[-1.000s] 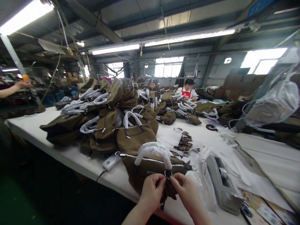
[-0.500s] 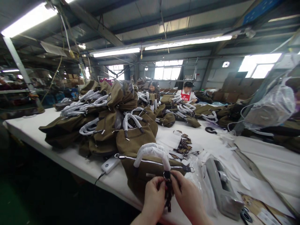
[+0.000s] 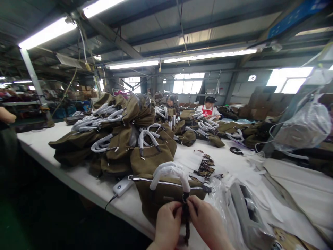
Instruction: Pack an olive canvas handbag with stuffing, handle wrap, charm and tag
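An olive-green handbag [image 3: 171, 189] stands at the table's near edge, its silver zipper along the top and its handle [image 3: 170, 170] wrapped in white film. Both hands are at the metal ring [image 3: 185, 198] below the handle's right end. My left hand [image 3: 168, 222] is closed in a pinch on a dark ribbon-like strip [image 3: 186, 231]. From the other side, my right hand [image 3: 205, 218] pinches the same strip close to the ring. The strip's lower end hangs between the wrists; its upper part is mostly hidden by the fingers.
A pile of similar bags [image 3: 114, 139] covers the table's left and back. Patterned dark ribbons [image 3: 206, 165] lie behind the bag. A grey tape dispenser [image 3: 249, 211] is at right, a white device [image 3: 122, 186] at left. A co-worker in a red apron [image 3: 207, 113] is across the table.
My hands stay at the ring, slightly lower in view, and the dark strip now hangs straighter and longer. The view has shifted a little; a person's arm now shows at the left edge.
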### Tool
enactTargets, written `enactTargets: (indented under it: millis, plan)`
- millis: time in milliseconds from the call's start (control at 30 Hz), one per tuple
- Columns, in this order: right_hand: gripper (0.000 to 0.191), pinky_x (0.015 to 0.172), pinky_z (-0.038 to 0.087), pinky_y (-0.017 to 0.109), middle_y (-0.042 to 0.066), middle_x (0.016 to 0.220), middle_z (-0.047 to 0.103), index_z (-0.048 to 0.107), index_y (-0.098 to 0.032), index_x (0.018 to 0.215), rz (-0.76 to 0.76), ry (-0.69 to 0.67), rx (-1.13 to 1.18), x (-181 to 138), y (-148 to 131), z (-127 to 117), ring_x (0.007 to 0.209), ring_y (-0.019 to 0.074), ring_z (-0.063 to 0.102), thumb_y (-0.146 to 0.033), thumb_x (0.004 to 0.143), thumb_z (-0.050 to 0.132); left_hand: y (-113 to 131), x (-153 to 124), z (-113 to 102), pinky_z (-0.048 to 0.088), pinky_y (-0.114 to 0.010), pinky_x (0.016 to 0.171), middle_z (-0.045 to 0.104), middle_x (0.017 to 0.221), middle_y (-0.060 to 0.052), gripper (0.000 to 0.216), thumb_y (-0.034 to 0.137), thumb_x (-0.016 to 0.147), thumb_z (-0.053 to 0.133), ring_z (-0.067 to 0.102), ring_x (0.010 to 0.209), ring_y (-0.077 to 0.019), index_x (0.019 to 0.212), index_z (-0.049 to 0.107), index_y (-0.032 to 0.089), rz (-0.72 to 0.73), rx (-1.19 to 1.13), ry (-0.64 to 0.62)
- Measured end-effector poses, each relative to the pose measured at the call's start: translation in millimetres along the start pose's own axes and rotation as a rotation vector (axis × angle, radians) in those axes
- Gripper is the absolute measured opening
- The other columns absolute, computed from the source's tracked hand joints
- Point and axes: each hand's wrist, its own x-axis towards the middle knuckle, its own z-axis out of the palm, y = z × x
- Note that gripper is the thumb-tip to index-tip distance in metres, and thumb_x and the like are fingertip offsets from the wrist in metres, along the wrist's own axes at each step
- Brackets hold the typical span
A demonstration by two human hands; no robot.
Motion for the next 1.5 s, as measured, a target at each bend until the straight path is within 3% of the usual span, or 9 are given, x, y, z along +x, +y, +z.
enactTargets:
  millis: [167,467,700,833,1000,1067,1167,1367,1500]
  plan:
    - [0.030,0.061,0.030,0.031,0.003,0.082,0.075,0.063,-0.025,0.084,-0.005,-0.008,-0.012,3,0,2,0.080,0.0244,0.072,-0.028,0.100,0.036,5,2,-7,0.051,-0.035,0.081,0.078,0.092,-0.009,0.027,0.022,0.083,0.050,0.070,0.089,-0.0248,0.089,0.076,0.019,-0.002,0.127,0.037]
    - [0.032,0.065,0.040,0.030,0.004,0.081,0.075,0.068,-0.024,0.082,0.038,-0.015,0.223,5,6,3,0.077,0.0218,0.069,-0.034,0.097,0.041,-6,12,22,0.054,-0.033,0.070,0.078,0.082,-0.012,0.024,0.026,0.078,0.056,0.071,0.076,-0.0248,0.084,0.075,0.011,-0.096,-0.306,0.017]
    - [0.030,0.061,0.039,0.028,0.001,0.069,0.073,0.069,-0.025,0.074,0.065,0.057,0.366,0,5,10,0.066,0.0192,0.066,-0.039,0.091,0.048,-13,-4,24,0.055,-0.036,0.082,0.077,0.091,-0.011,0.024,0.029,0.084,0.056,0.070,0.087,-0.0249,0.091,0.074,0.014,0.037,-0.311,0.022]
    - [0.041,0.063,0.043,0.028,0.003,0.074,0.072,0.069,-0.023,0.082,0.033,0.179,0.537,0,3,11,0.068,0.0205,0.066,-0.055,0.091,0.045,-12,-7,12,0.054,-0.038,0.089,0.069,0.112,-0.011,0.026,0.025,0.088,0.055,0.067,0.097,-0.0225,0.110,0.068,0.019,0.287,-0.017,0.214]
    - [0.044,0.054,0.041,0.025,0.000,0.064,0.061,0.063,-0.021,0.078,0.004,0.128,0.773,3,4,14,0.059,0.0162,0.055,-0.062,0.089,0.051,-5,7,3,0.056,-0.031,0.085,0.068,0.107,-0.007,0.016,0.022,0.090,0.056,0.067,0.094,-0.0180,0.091,0.072,0.024,0.462,0.057,0.184]
    - [0.043,0.049,0.037,0.024,-0.003,0.058,0.054,0.060,-0.021,0.083,0.014,0.091,0.923,4,9,16,0.053,0.0132,0.049,-0.063,0.088,0.053,-1,12,3,0.055,-0.031,0.088,0.070,0.106,-0.007,0.017,0.025,0.092,0.055,0.067,0.099,-0.0192,0.087,0.071,0.023,0.474,0.011,0.215]
    - [0.045,0.043,0.032,0.022,-0.006,0.052,0.050,0.052,-0.022,0.081,0.046,0.080,1.098,3,19,16,0.043,0.0097,0.043,-0.066,0.086,0.055,5,20,3,0.056,-0.027,0.068,0.071,0.085,-0.006,0.022,0.036,0.093,0.052,0.067,0.072,-0.0167,0.093,0.068,0.020,0.336,-0.094,0.244]
    - [0.050,0.057,0.050,0.028,0.006,0.077,0.072,0.055,-0.021,0.087,0.094,0.083,1.244,-2,37,6,0.070,0.0207,0.069,-0.069,0.077,0.065,18,44,3,0.042,-0.023,0.046,0.064,0.065,0.001,0.026,0.038,0.092,0.048,0.054,0.045,-0.0115,0.087,0.064,0.018,0.185,-0.060,0.006]
    - [0.057,0.049,0.045,0.025,0.004,0.067,0.069,0.057,-0.021,0.080,0.165,0.101,1.117,-4,43,5,0.057,0.0172,0.064,-0.077,0.080,0.051,26,59,-5,0.050,-0.026,0.053,0.070,0.067,-0.002,0.021,0.025,0.085,0.051,0.062,0.056,-0.0161,0.076,0.068,0.020,0.280,0.252,-0.226]
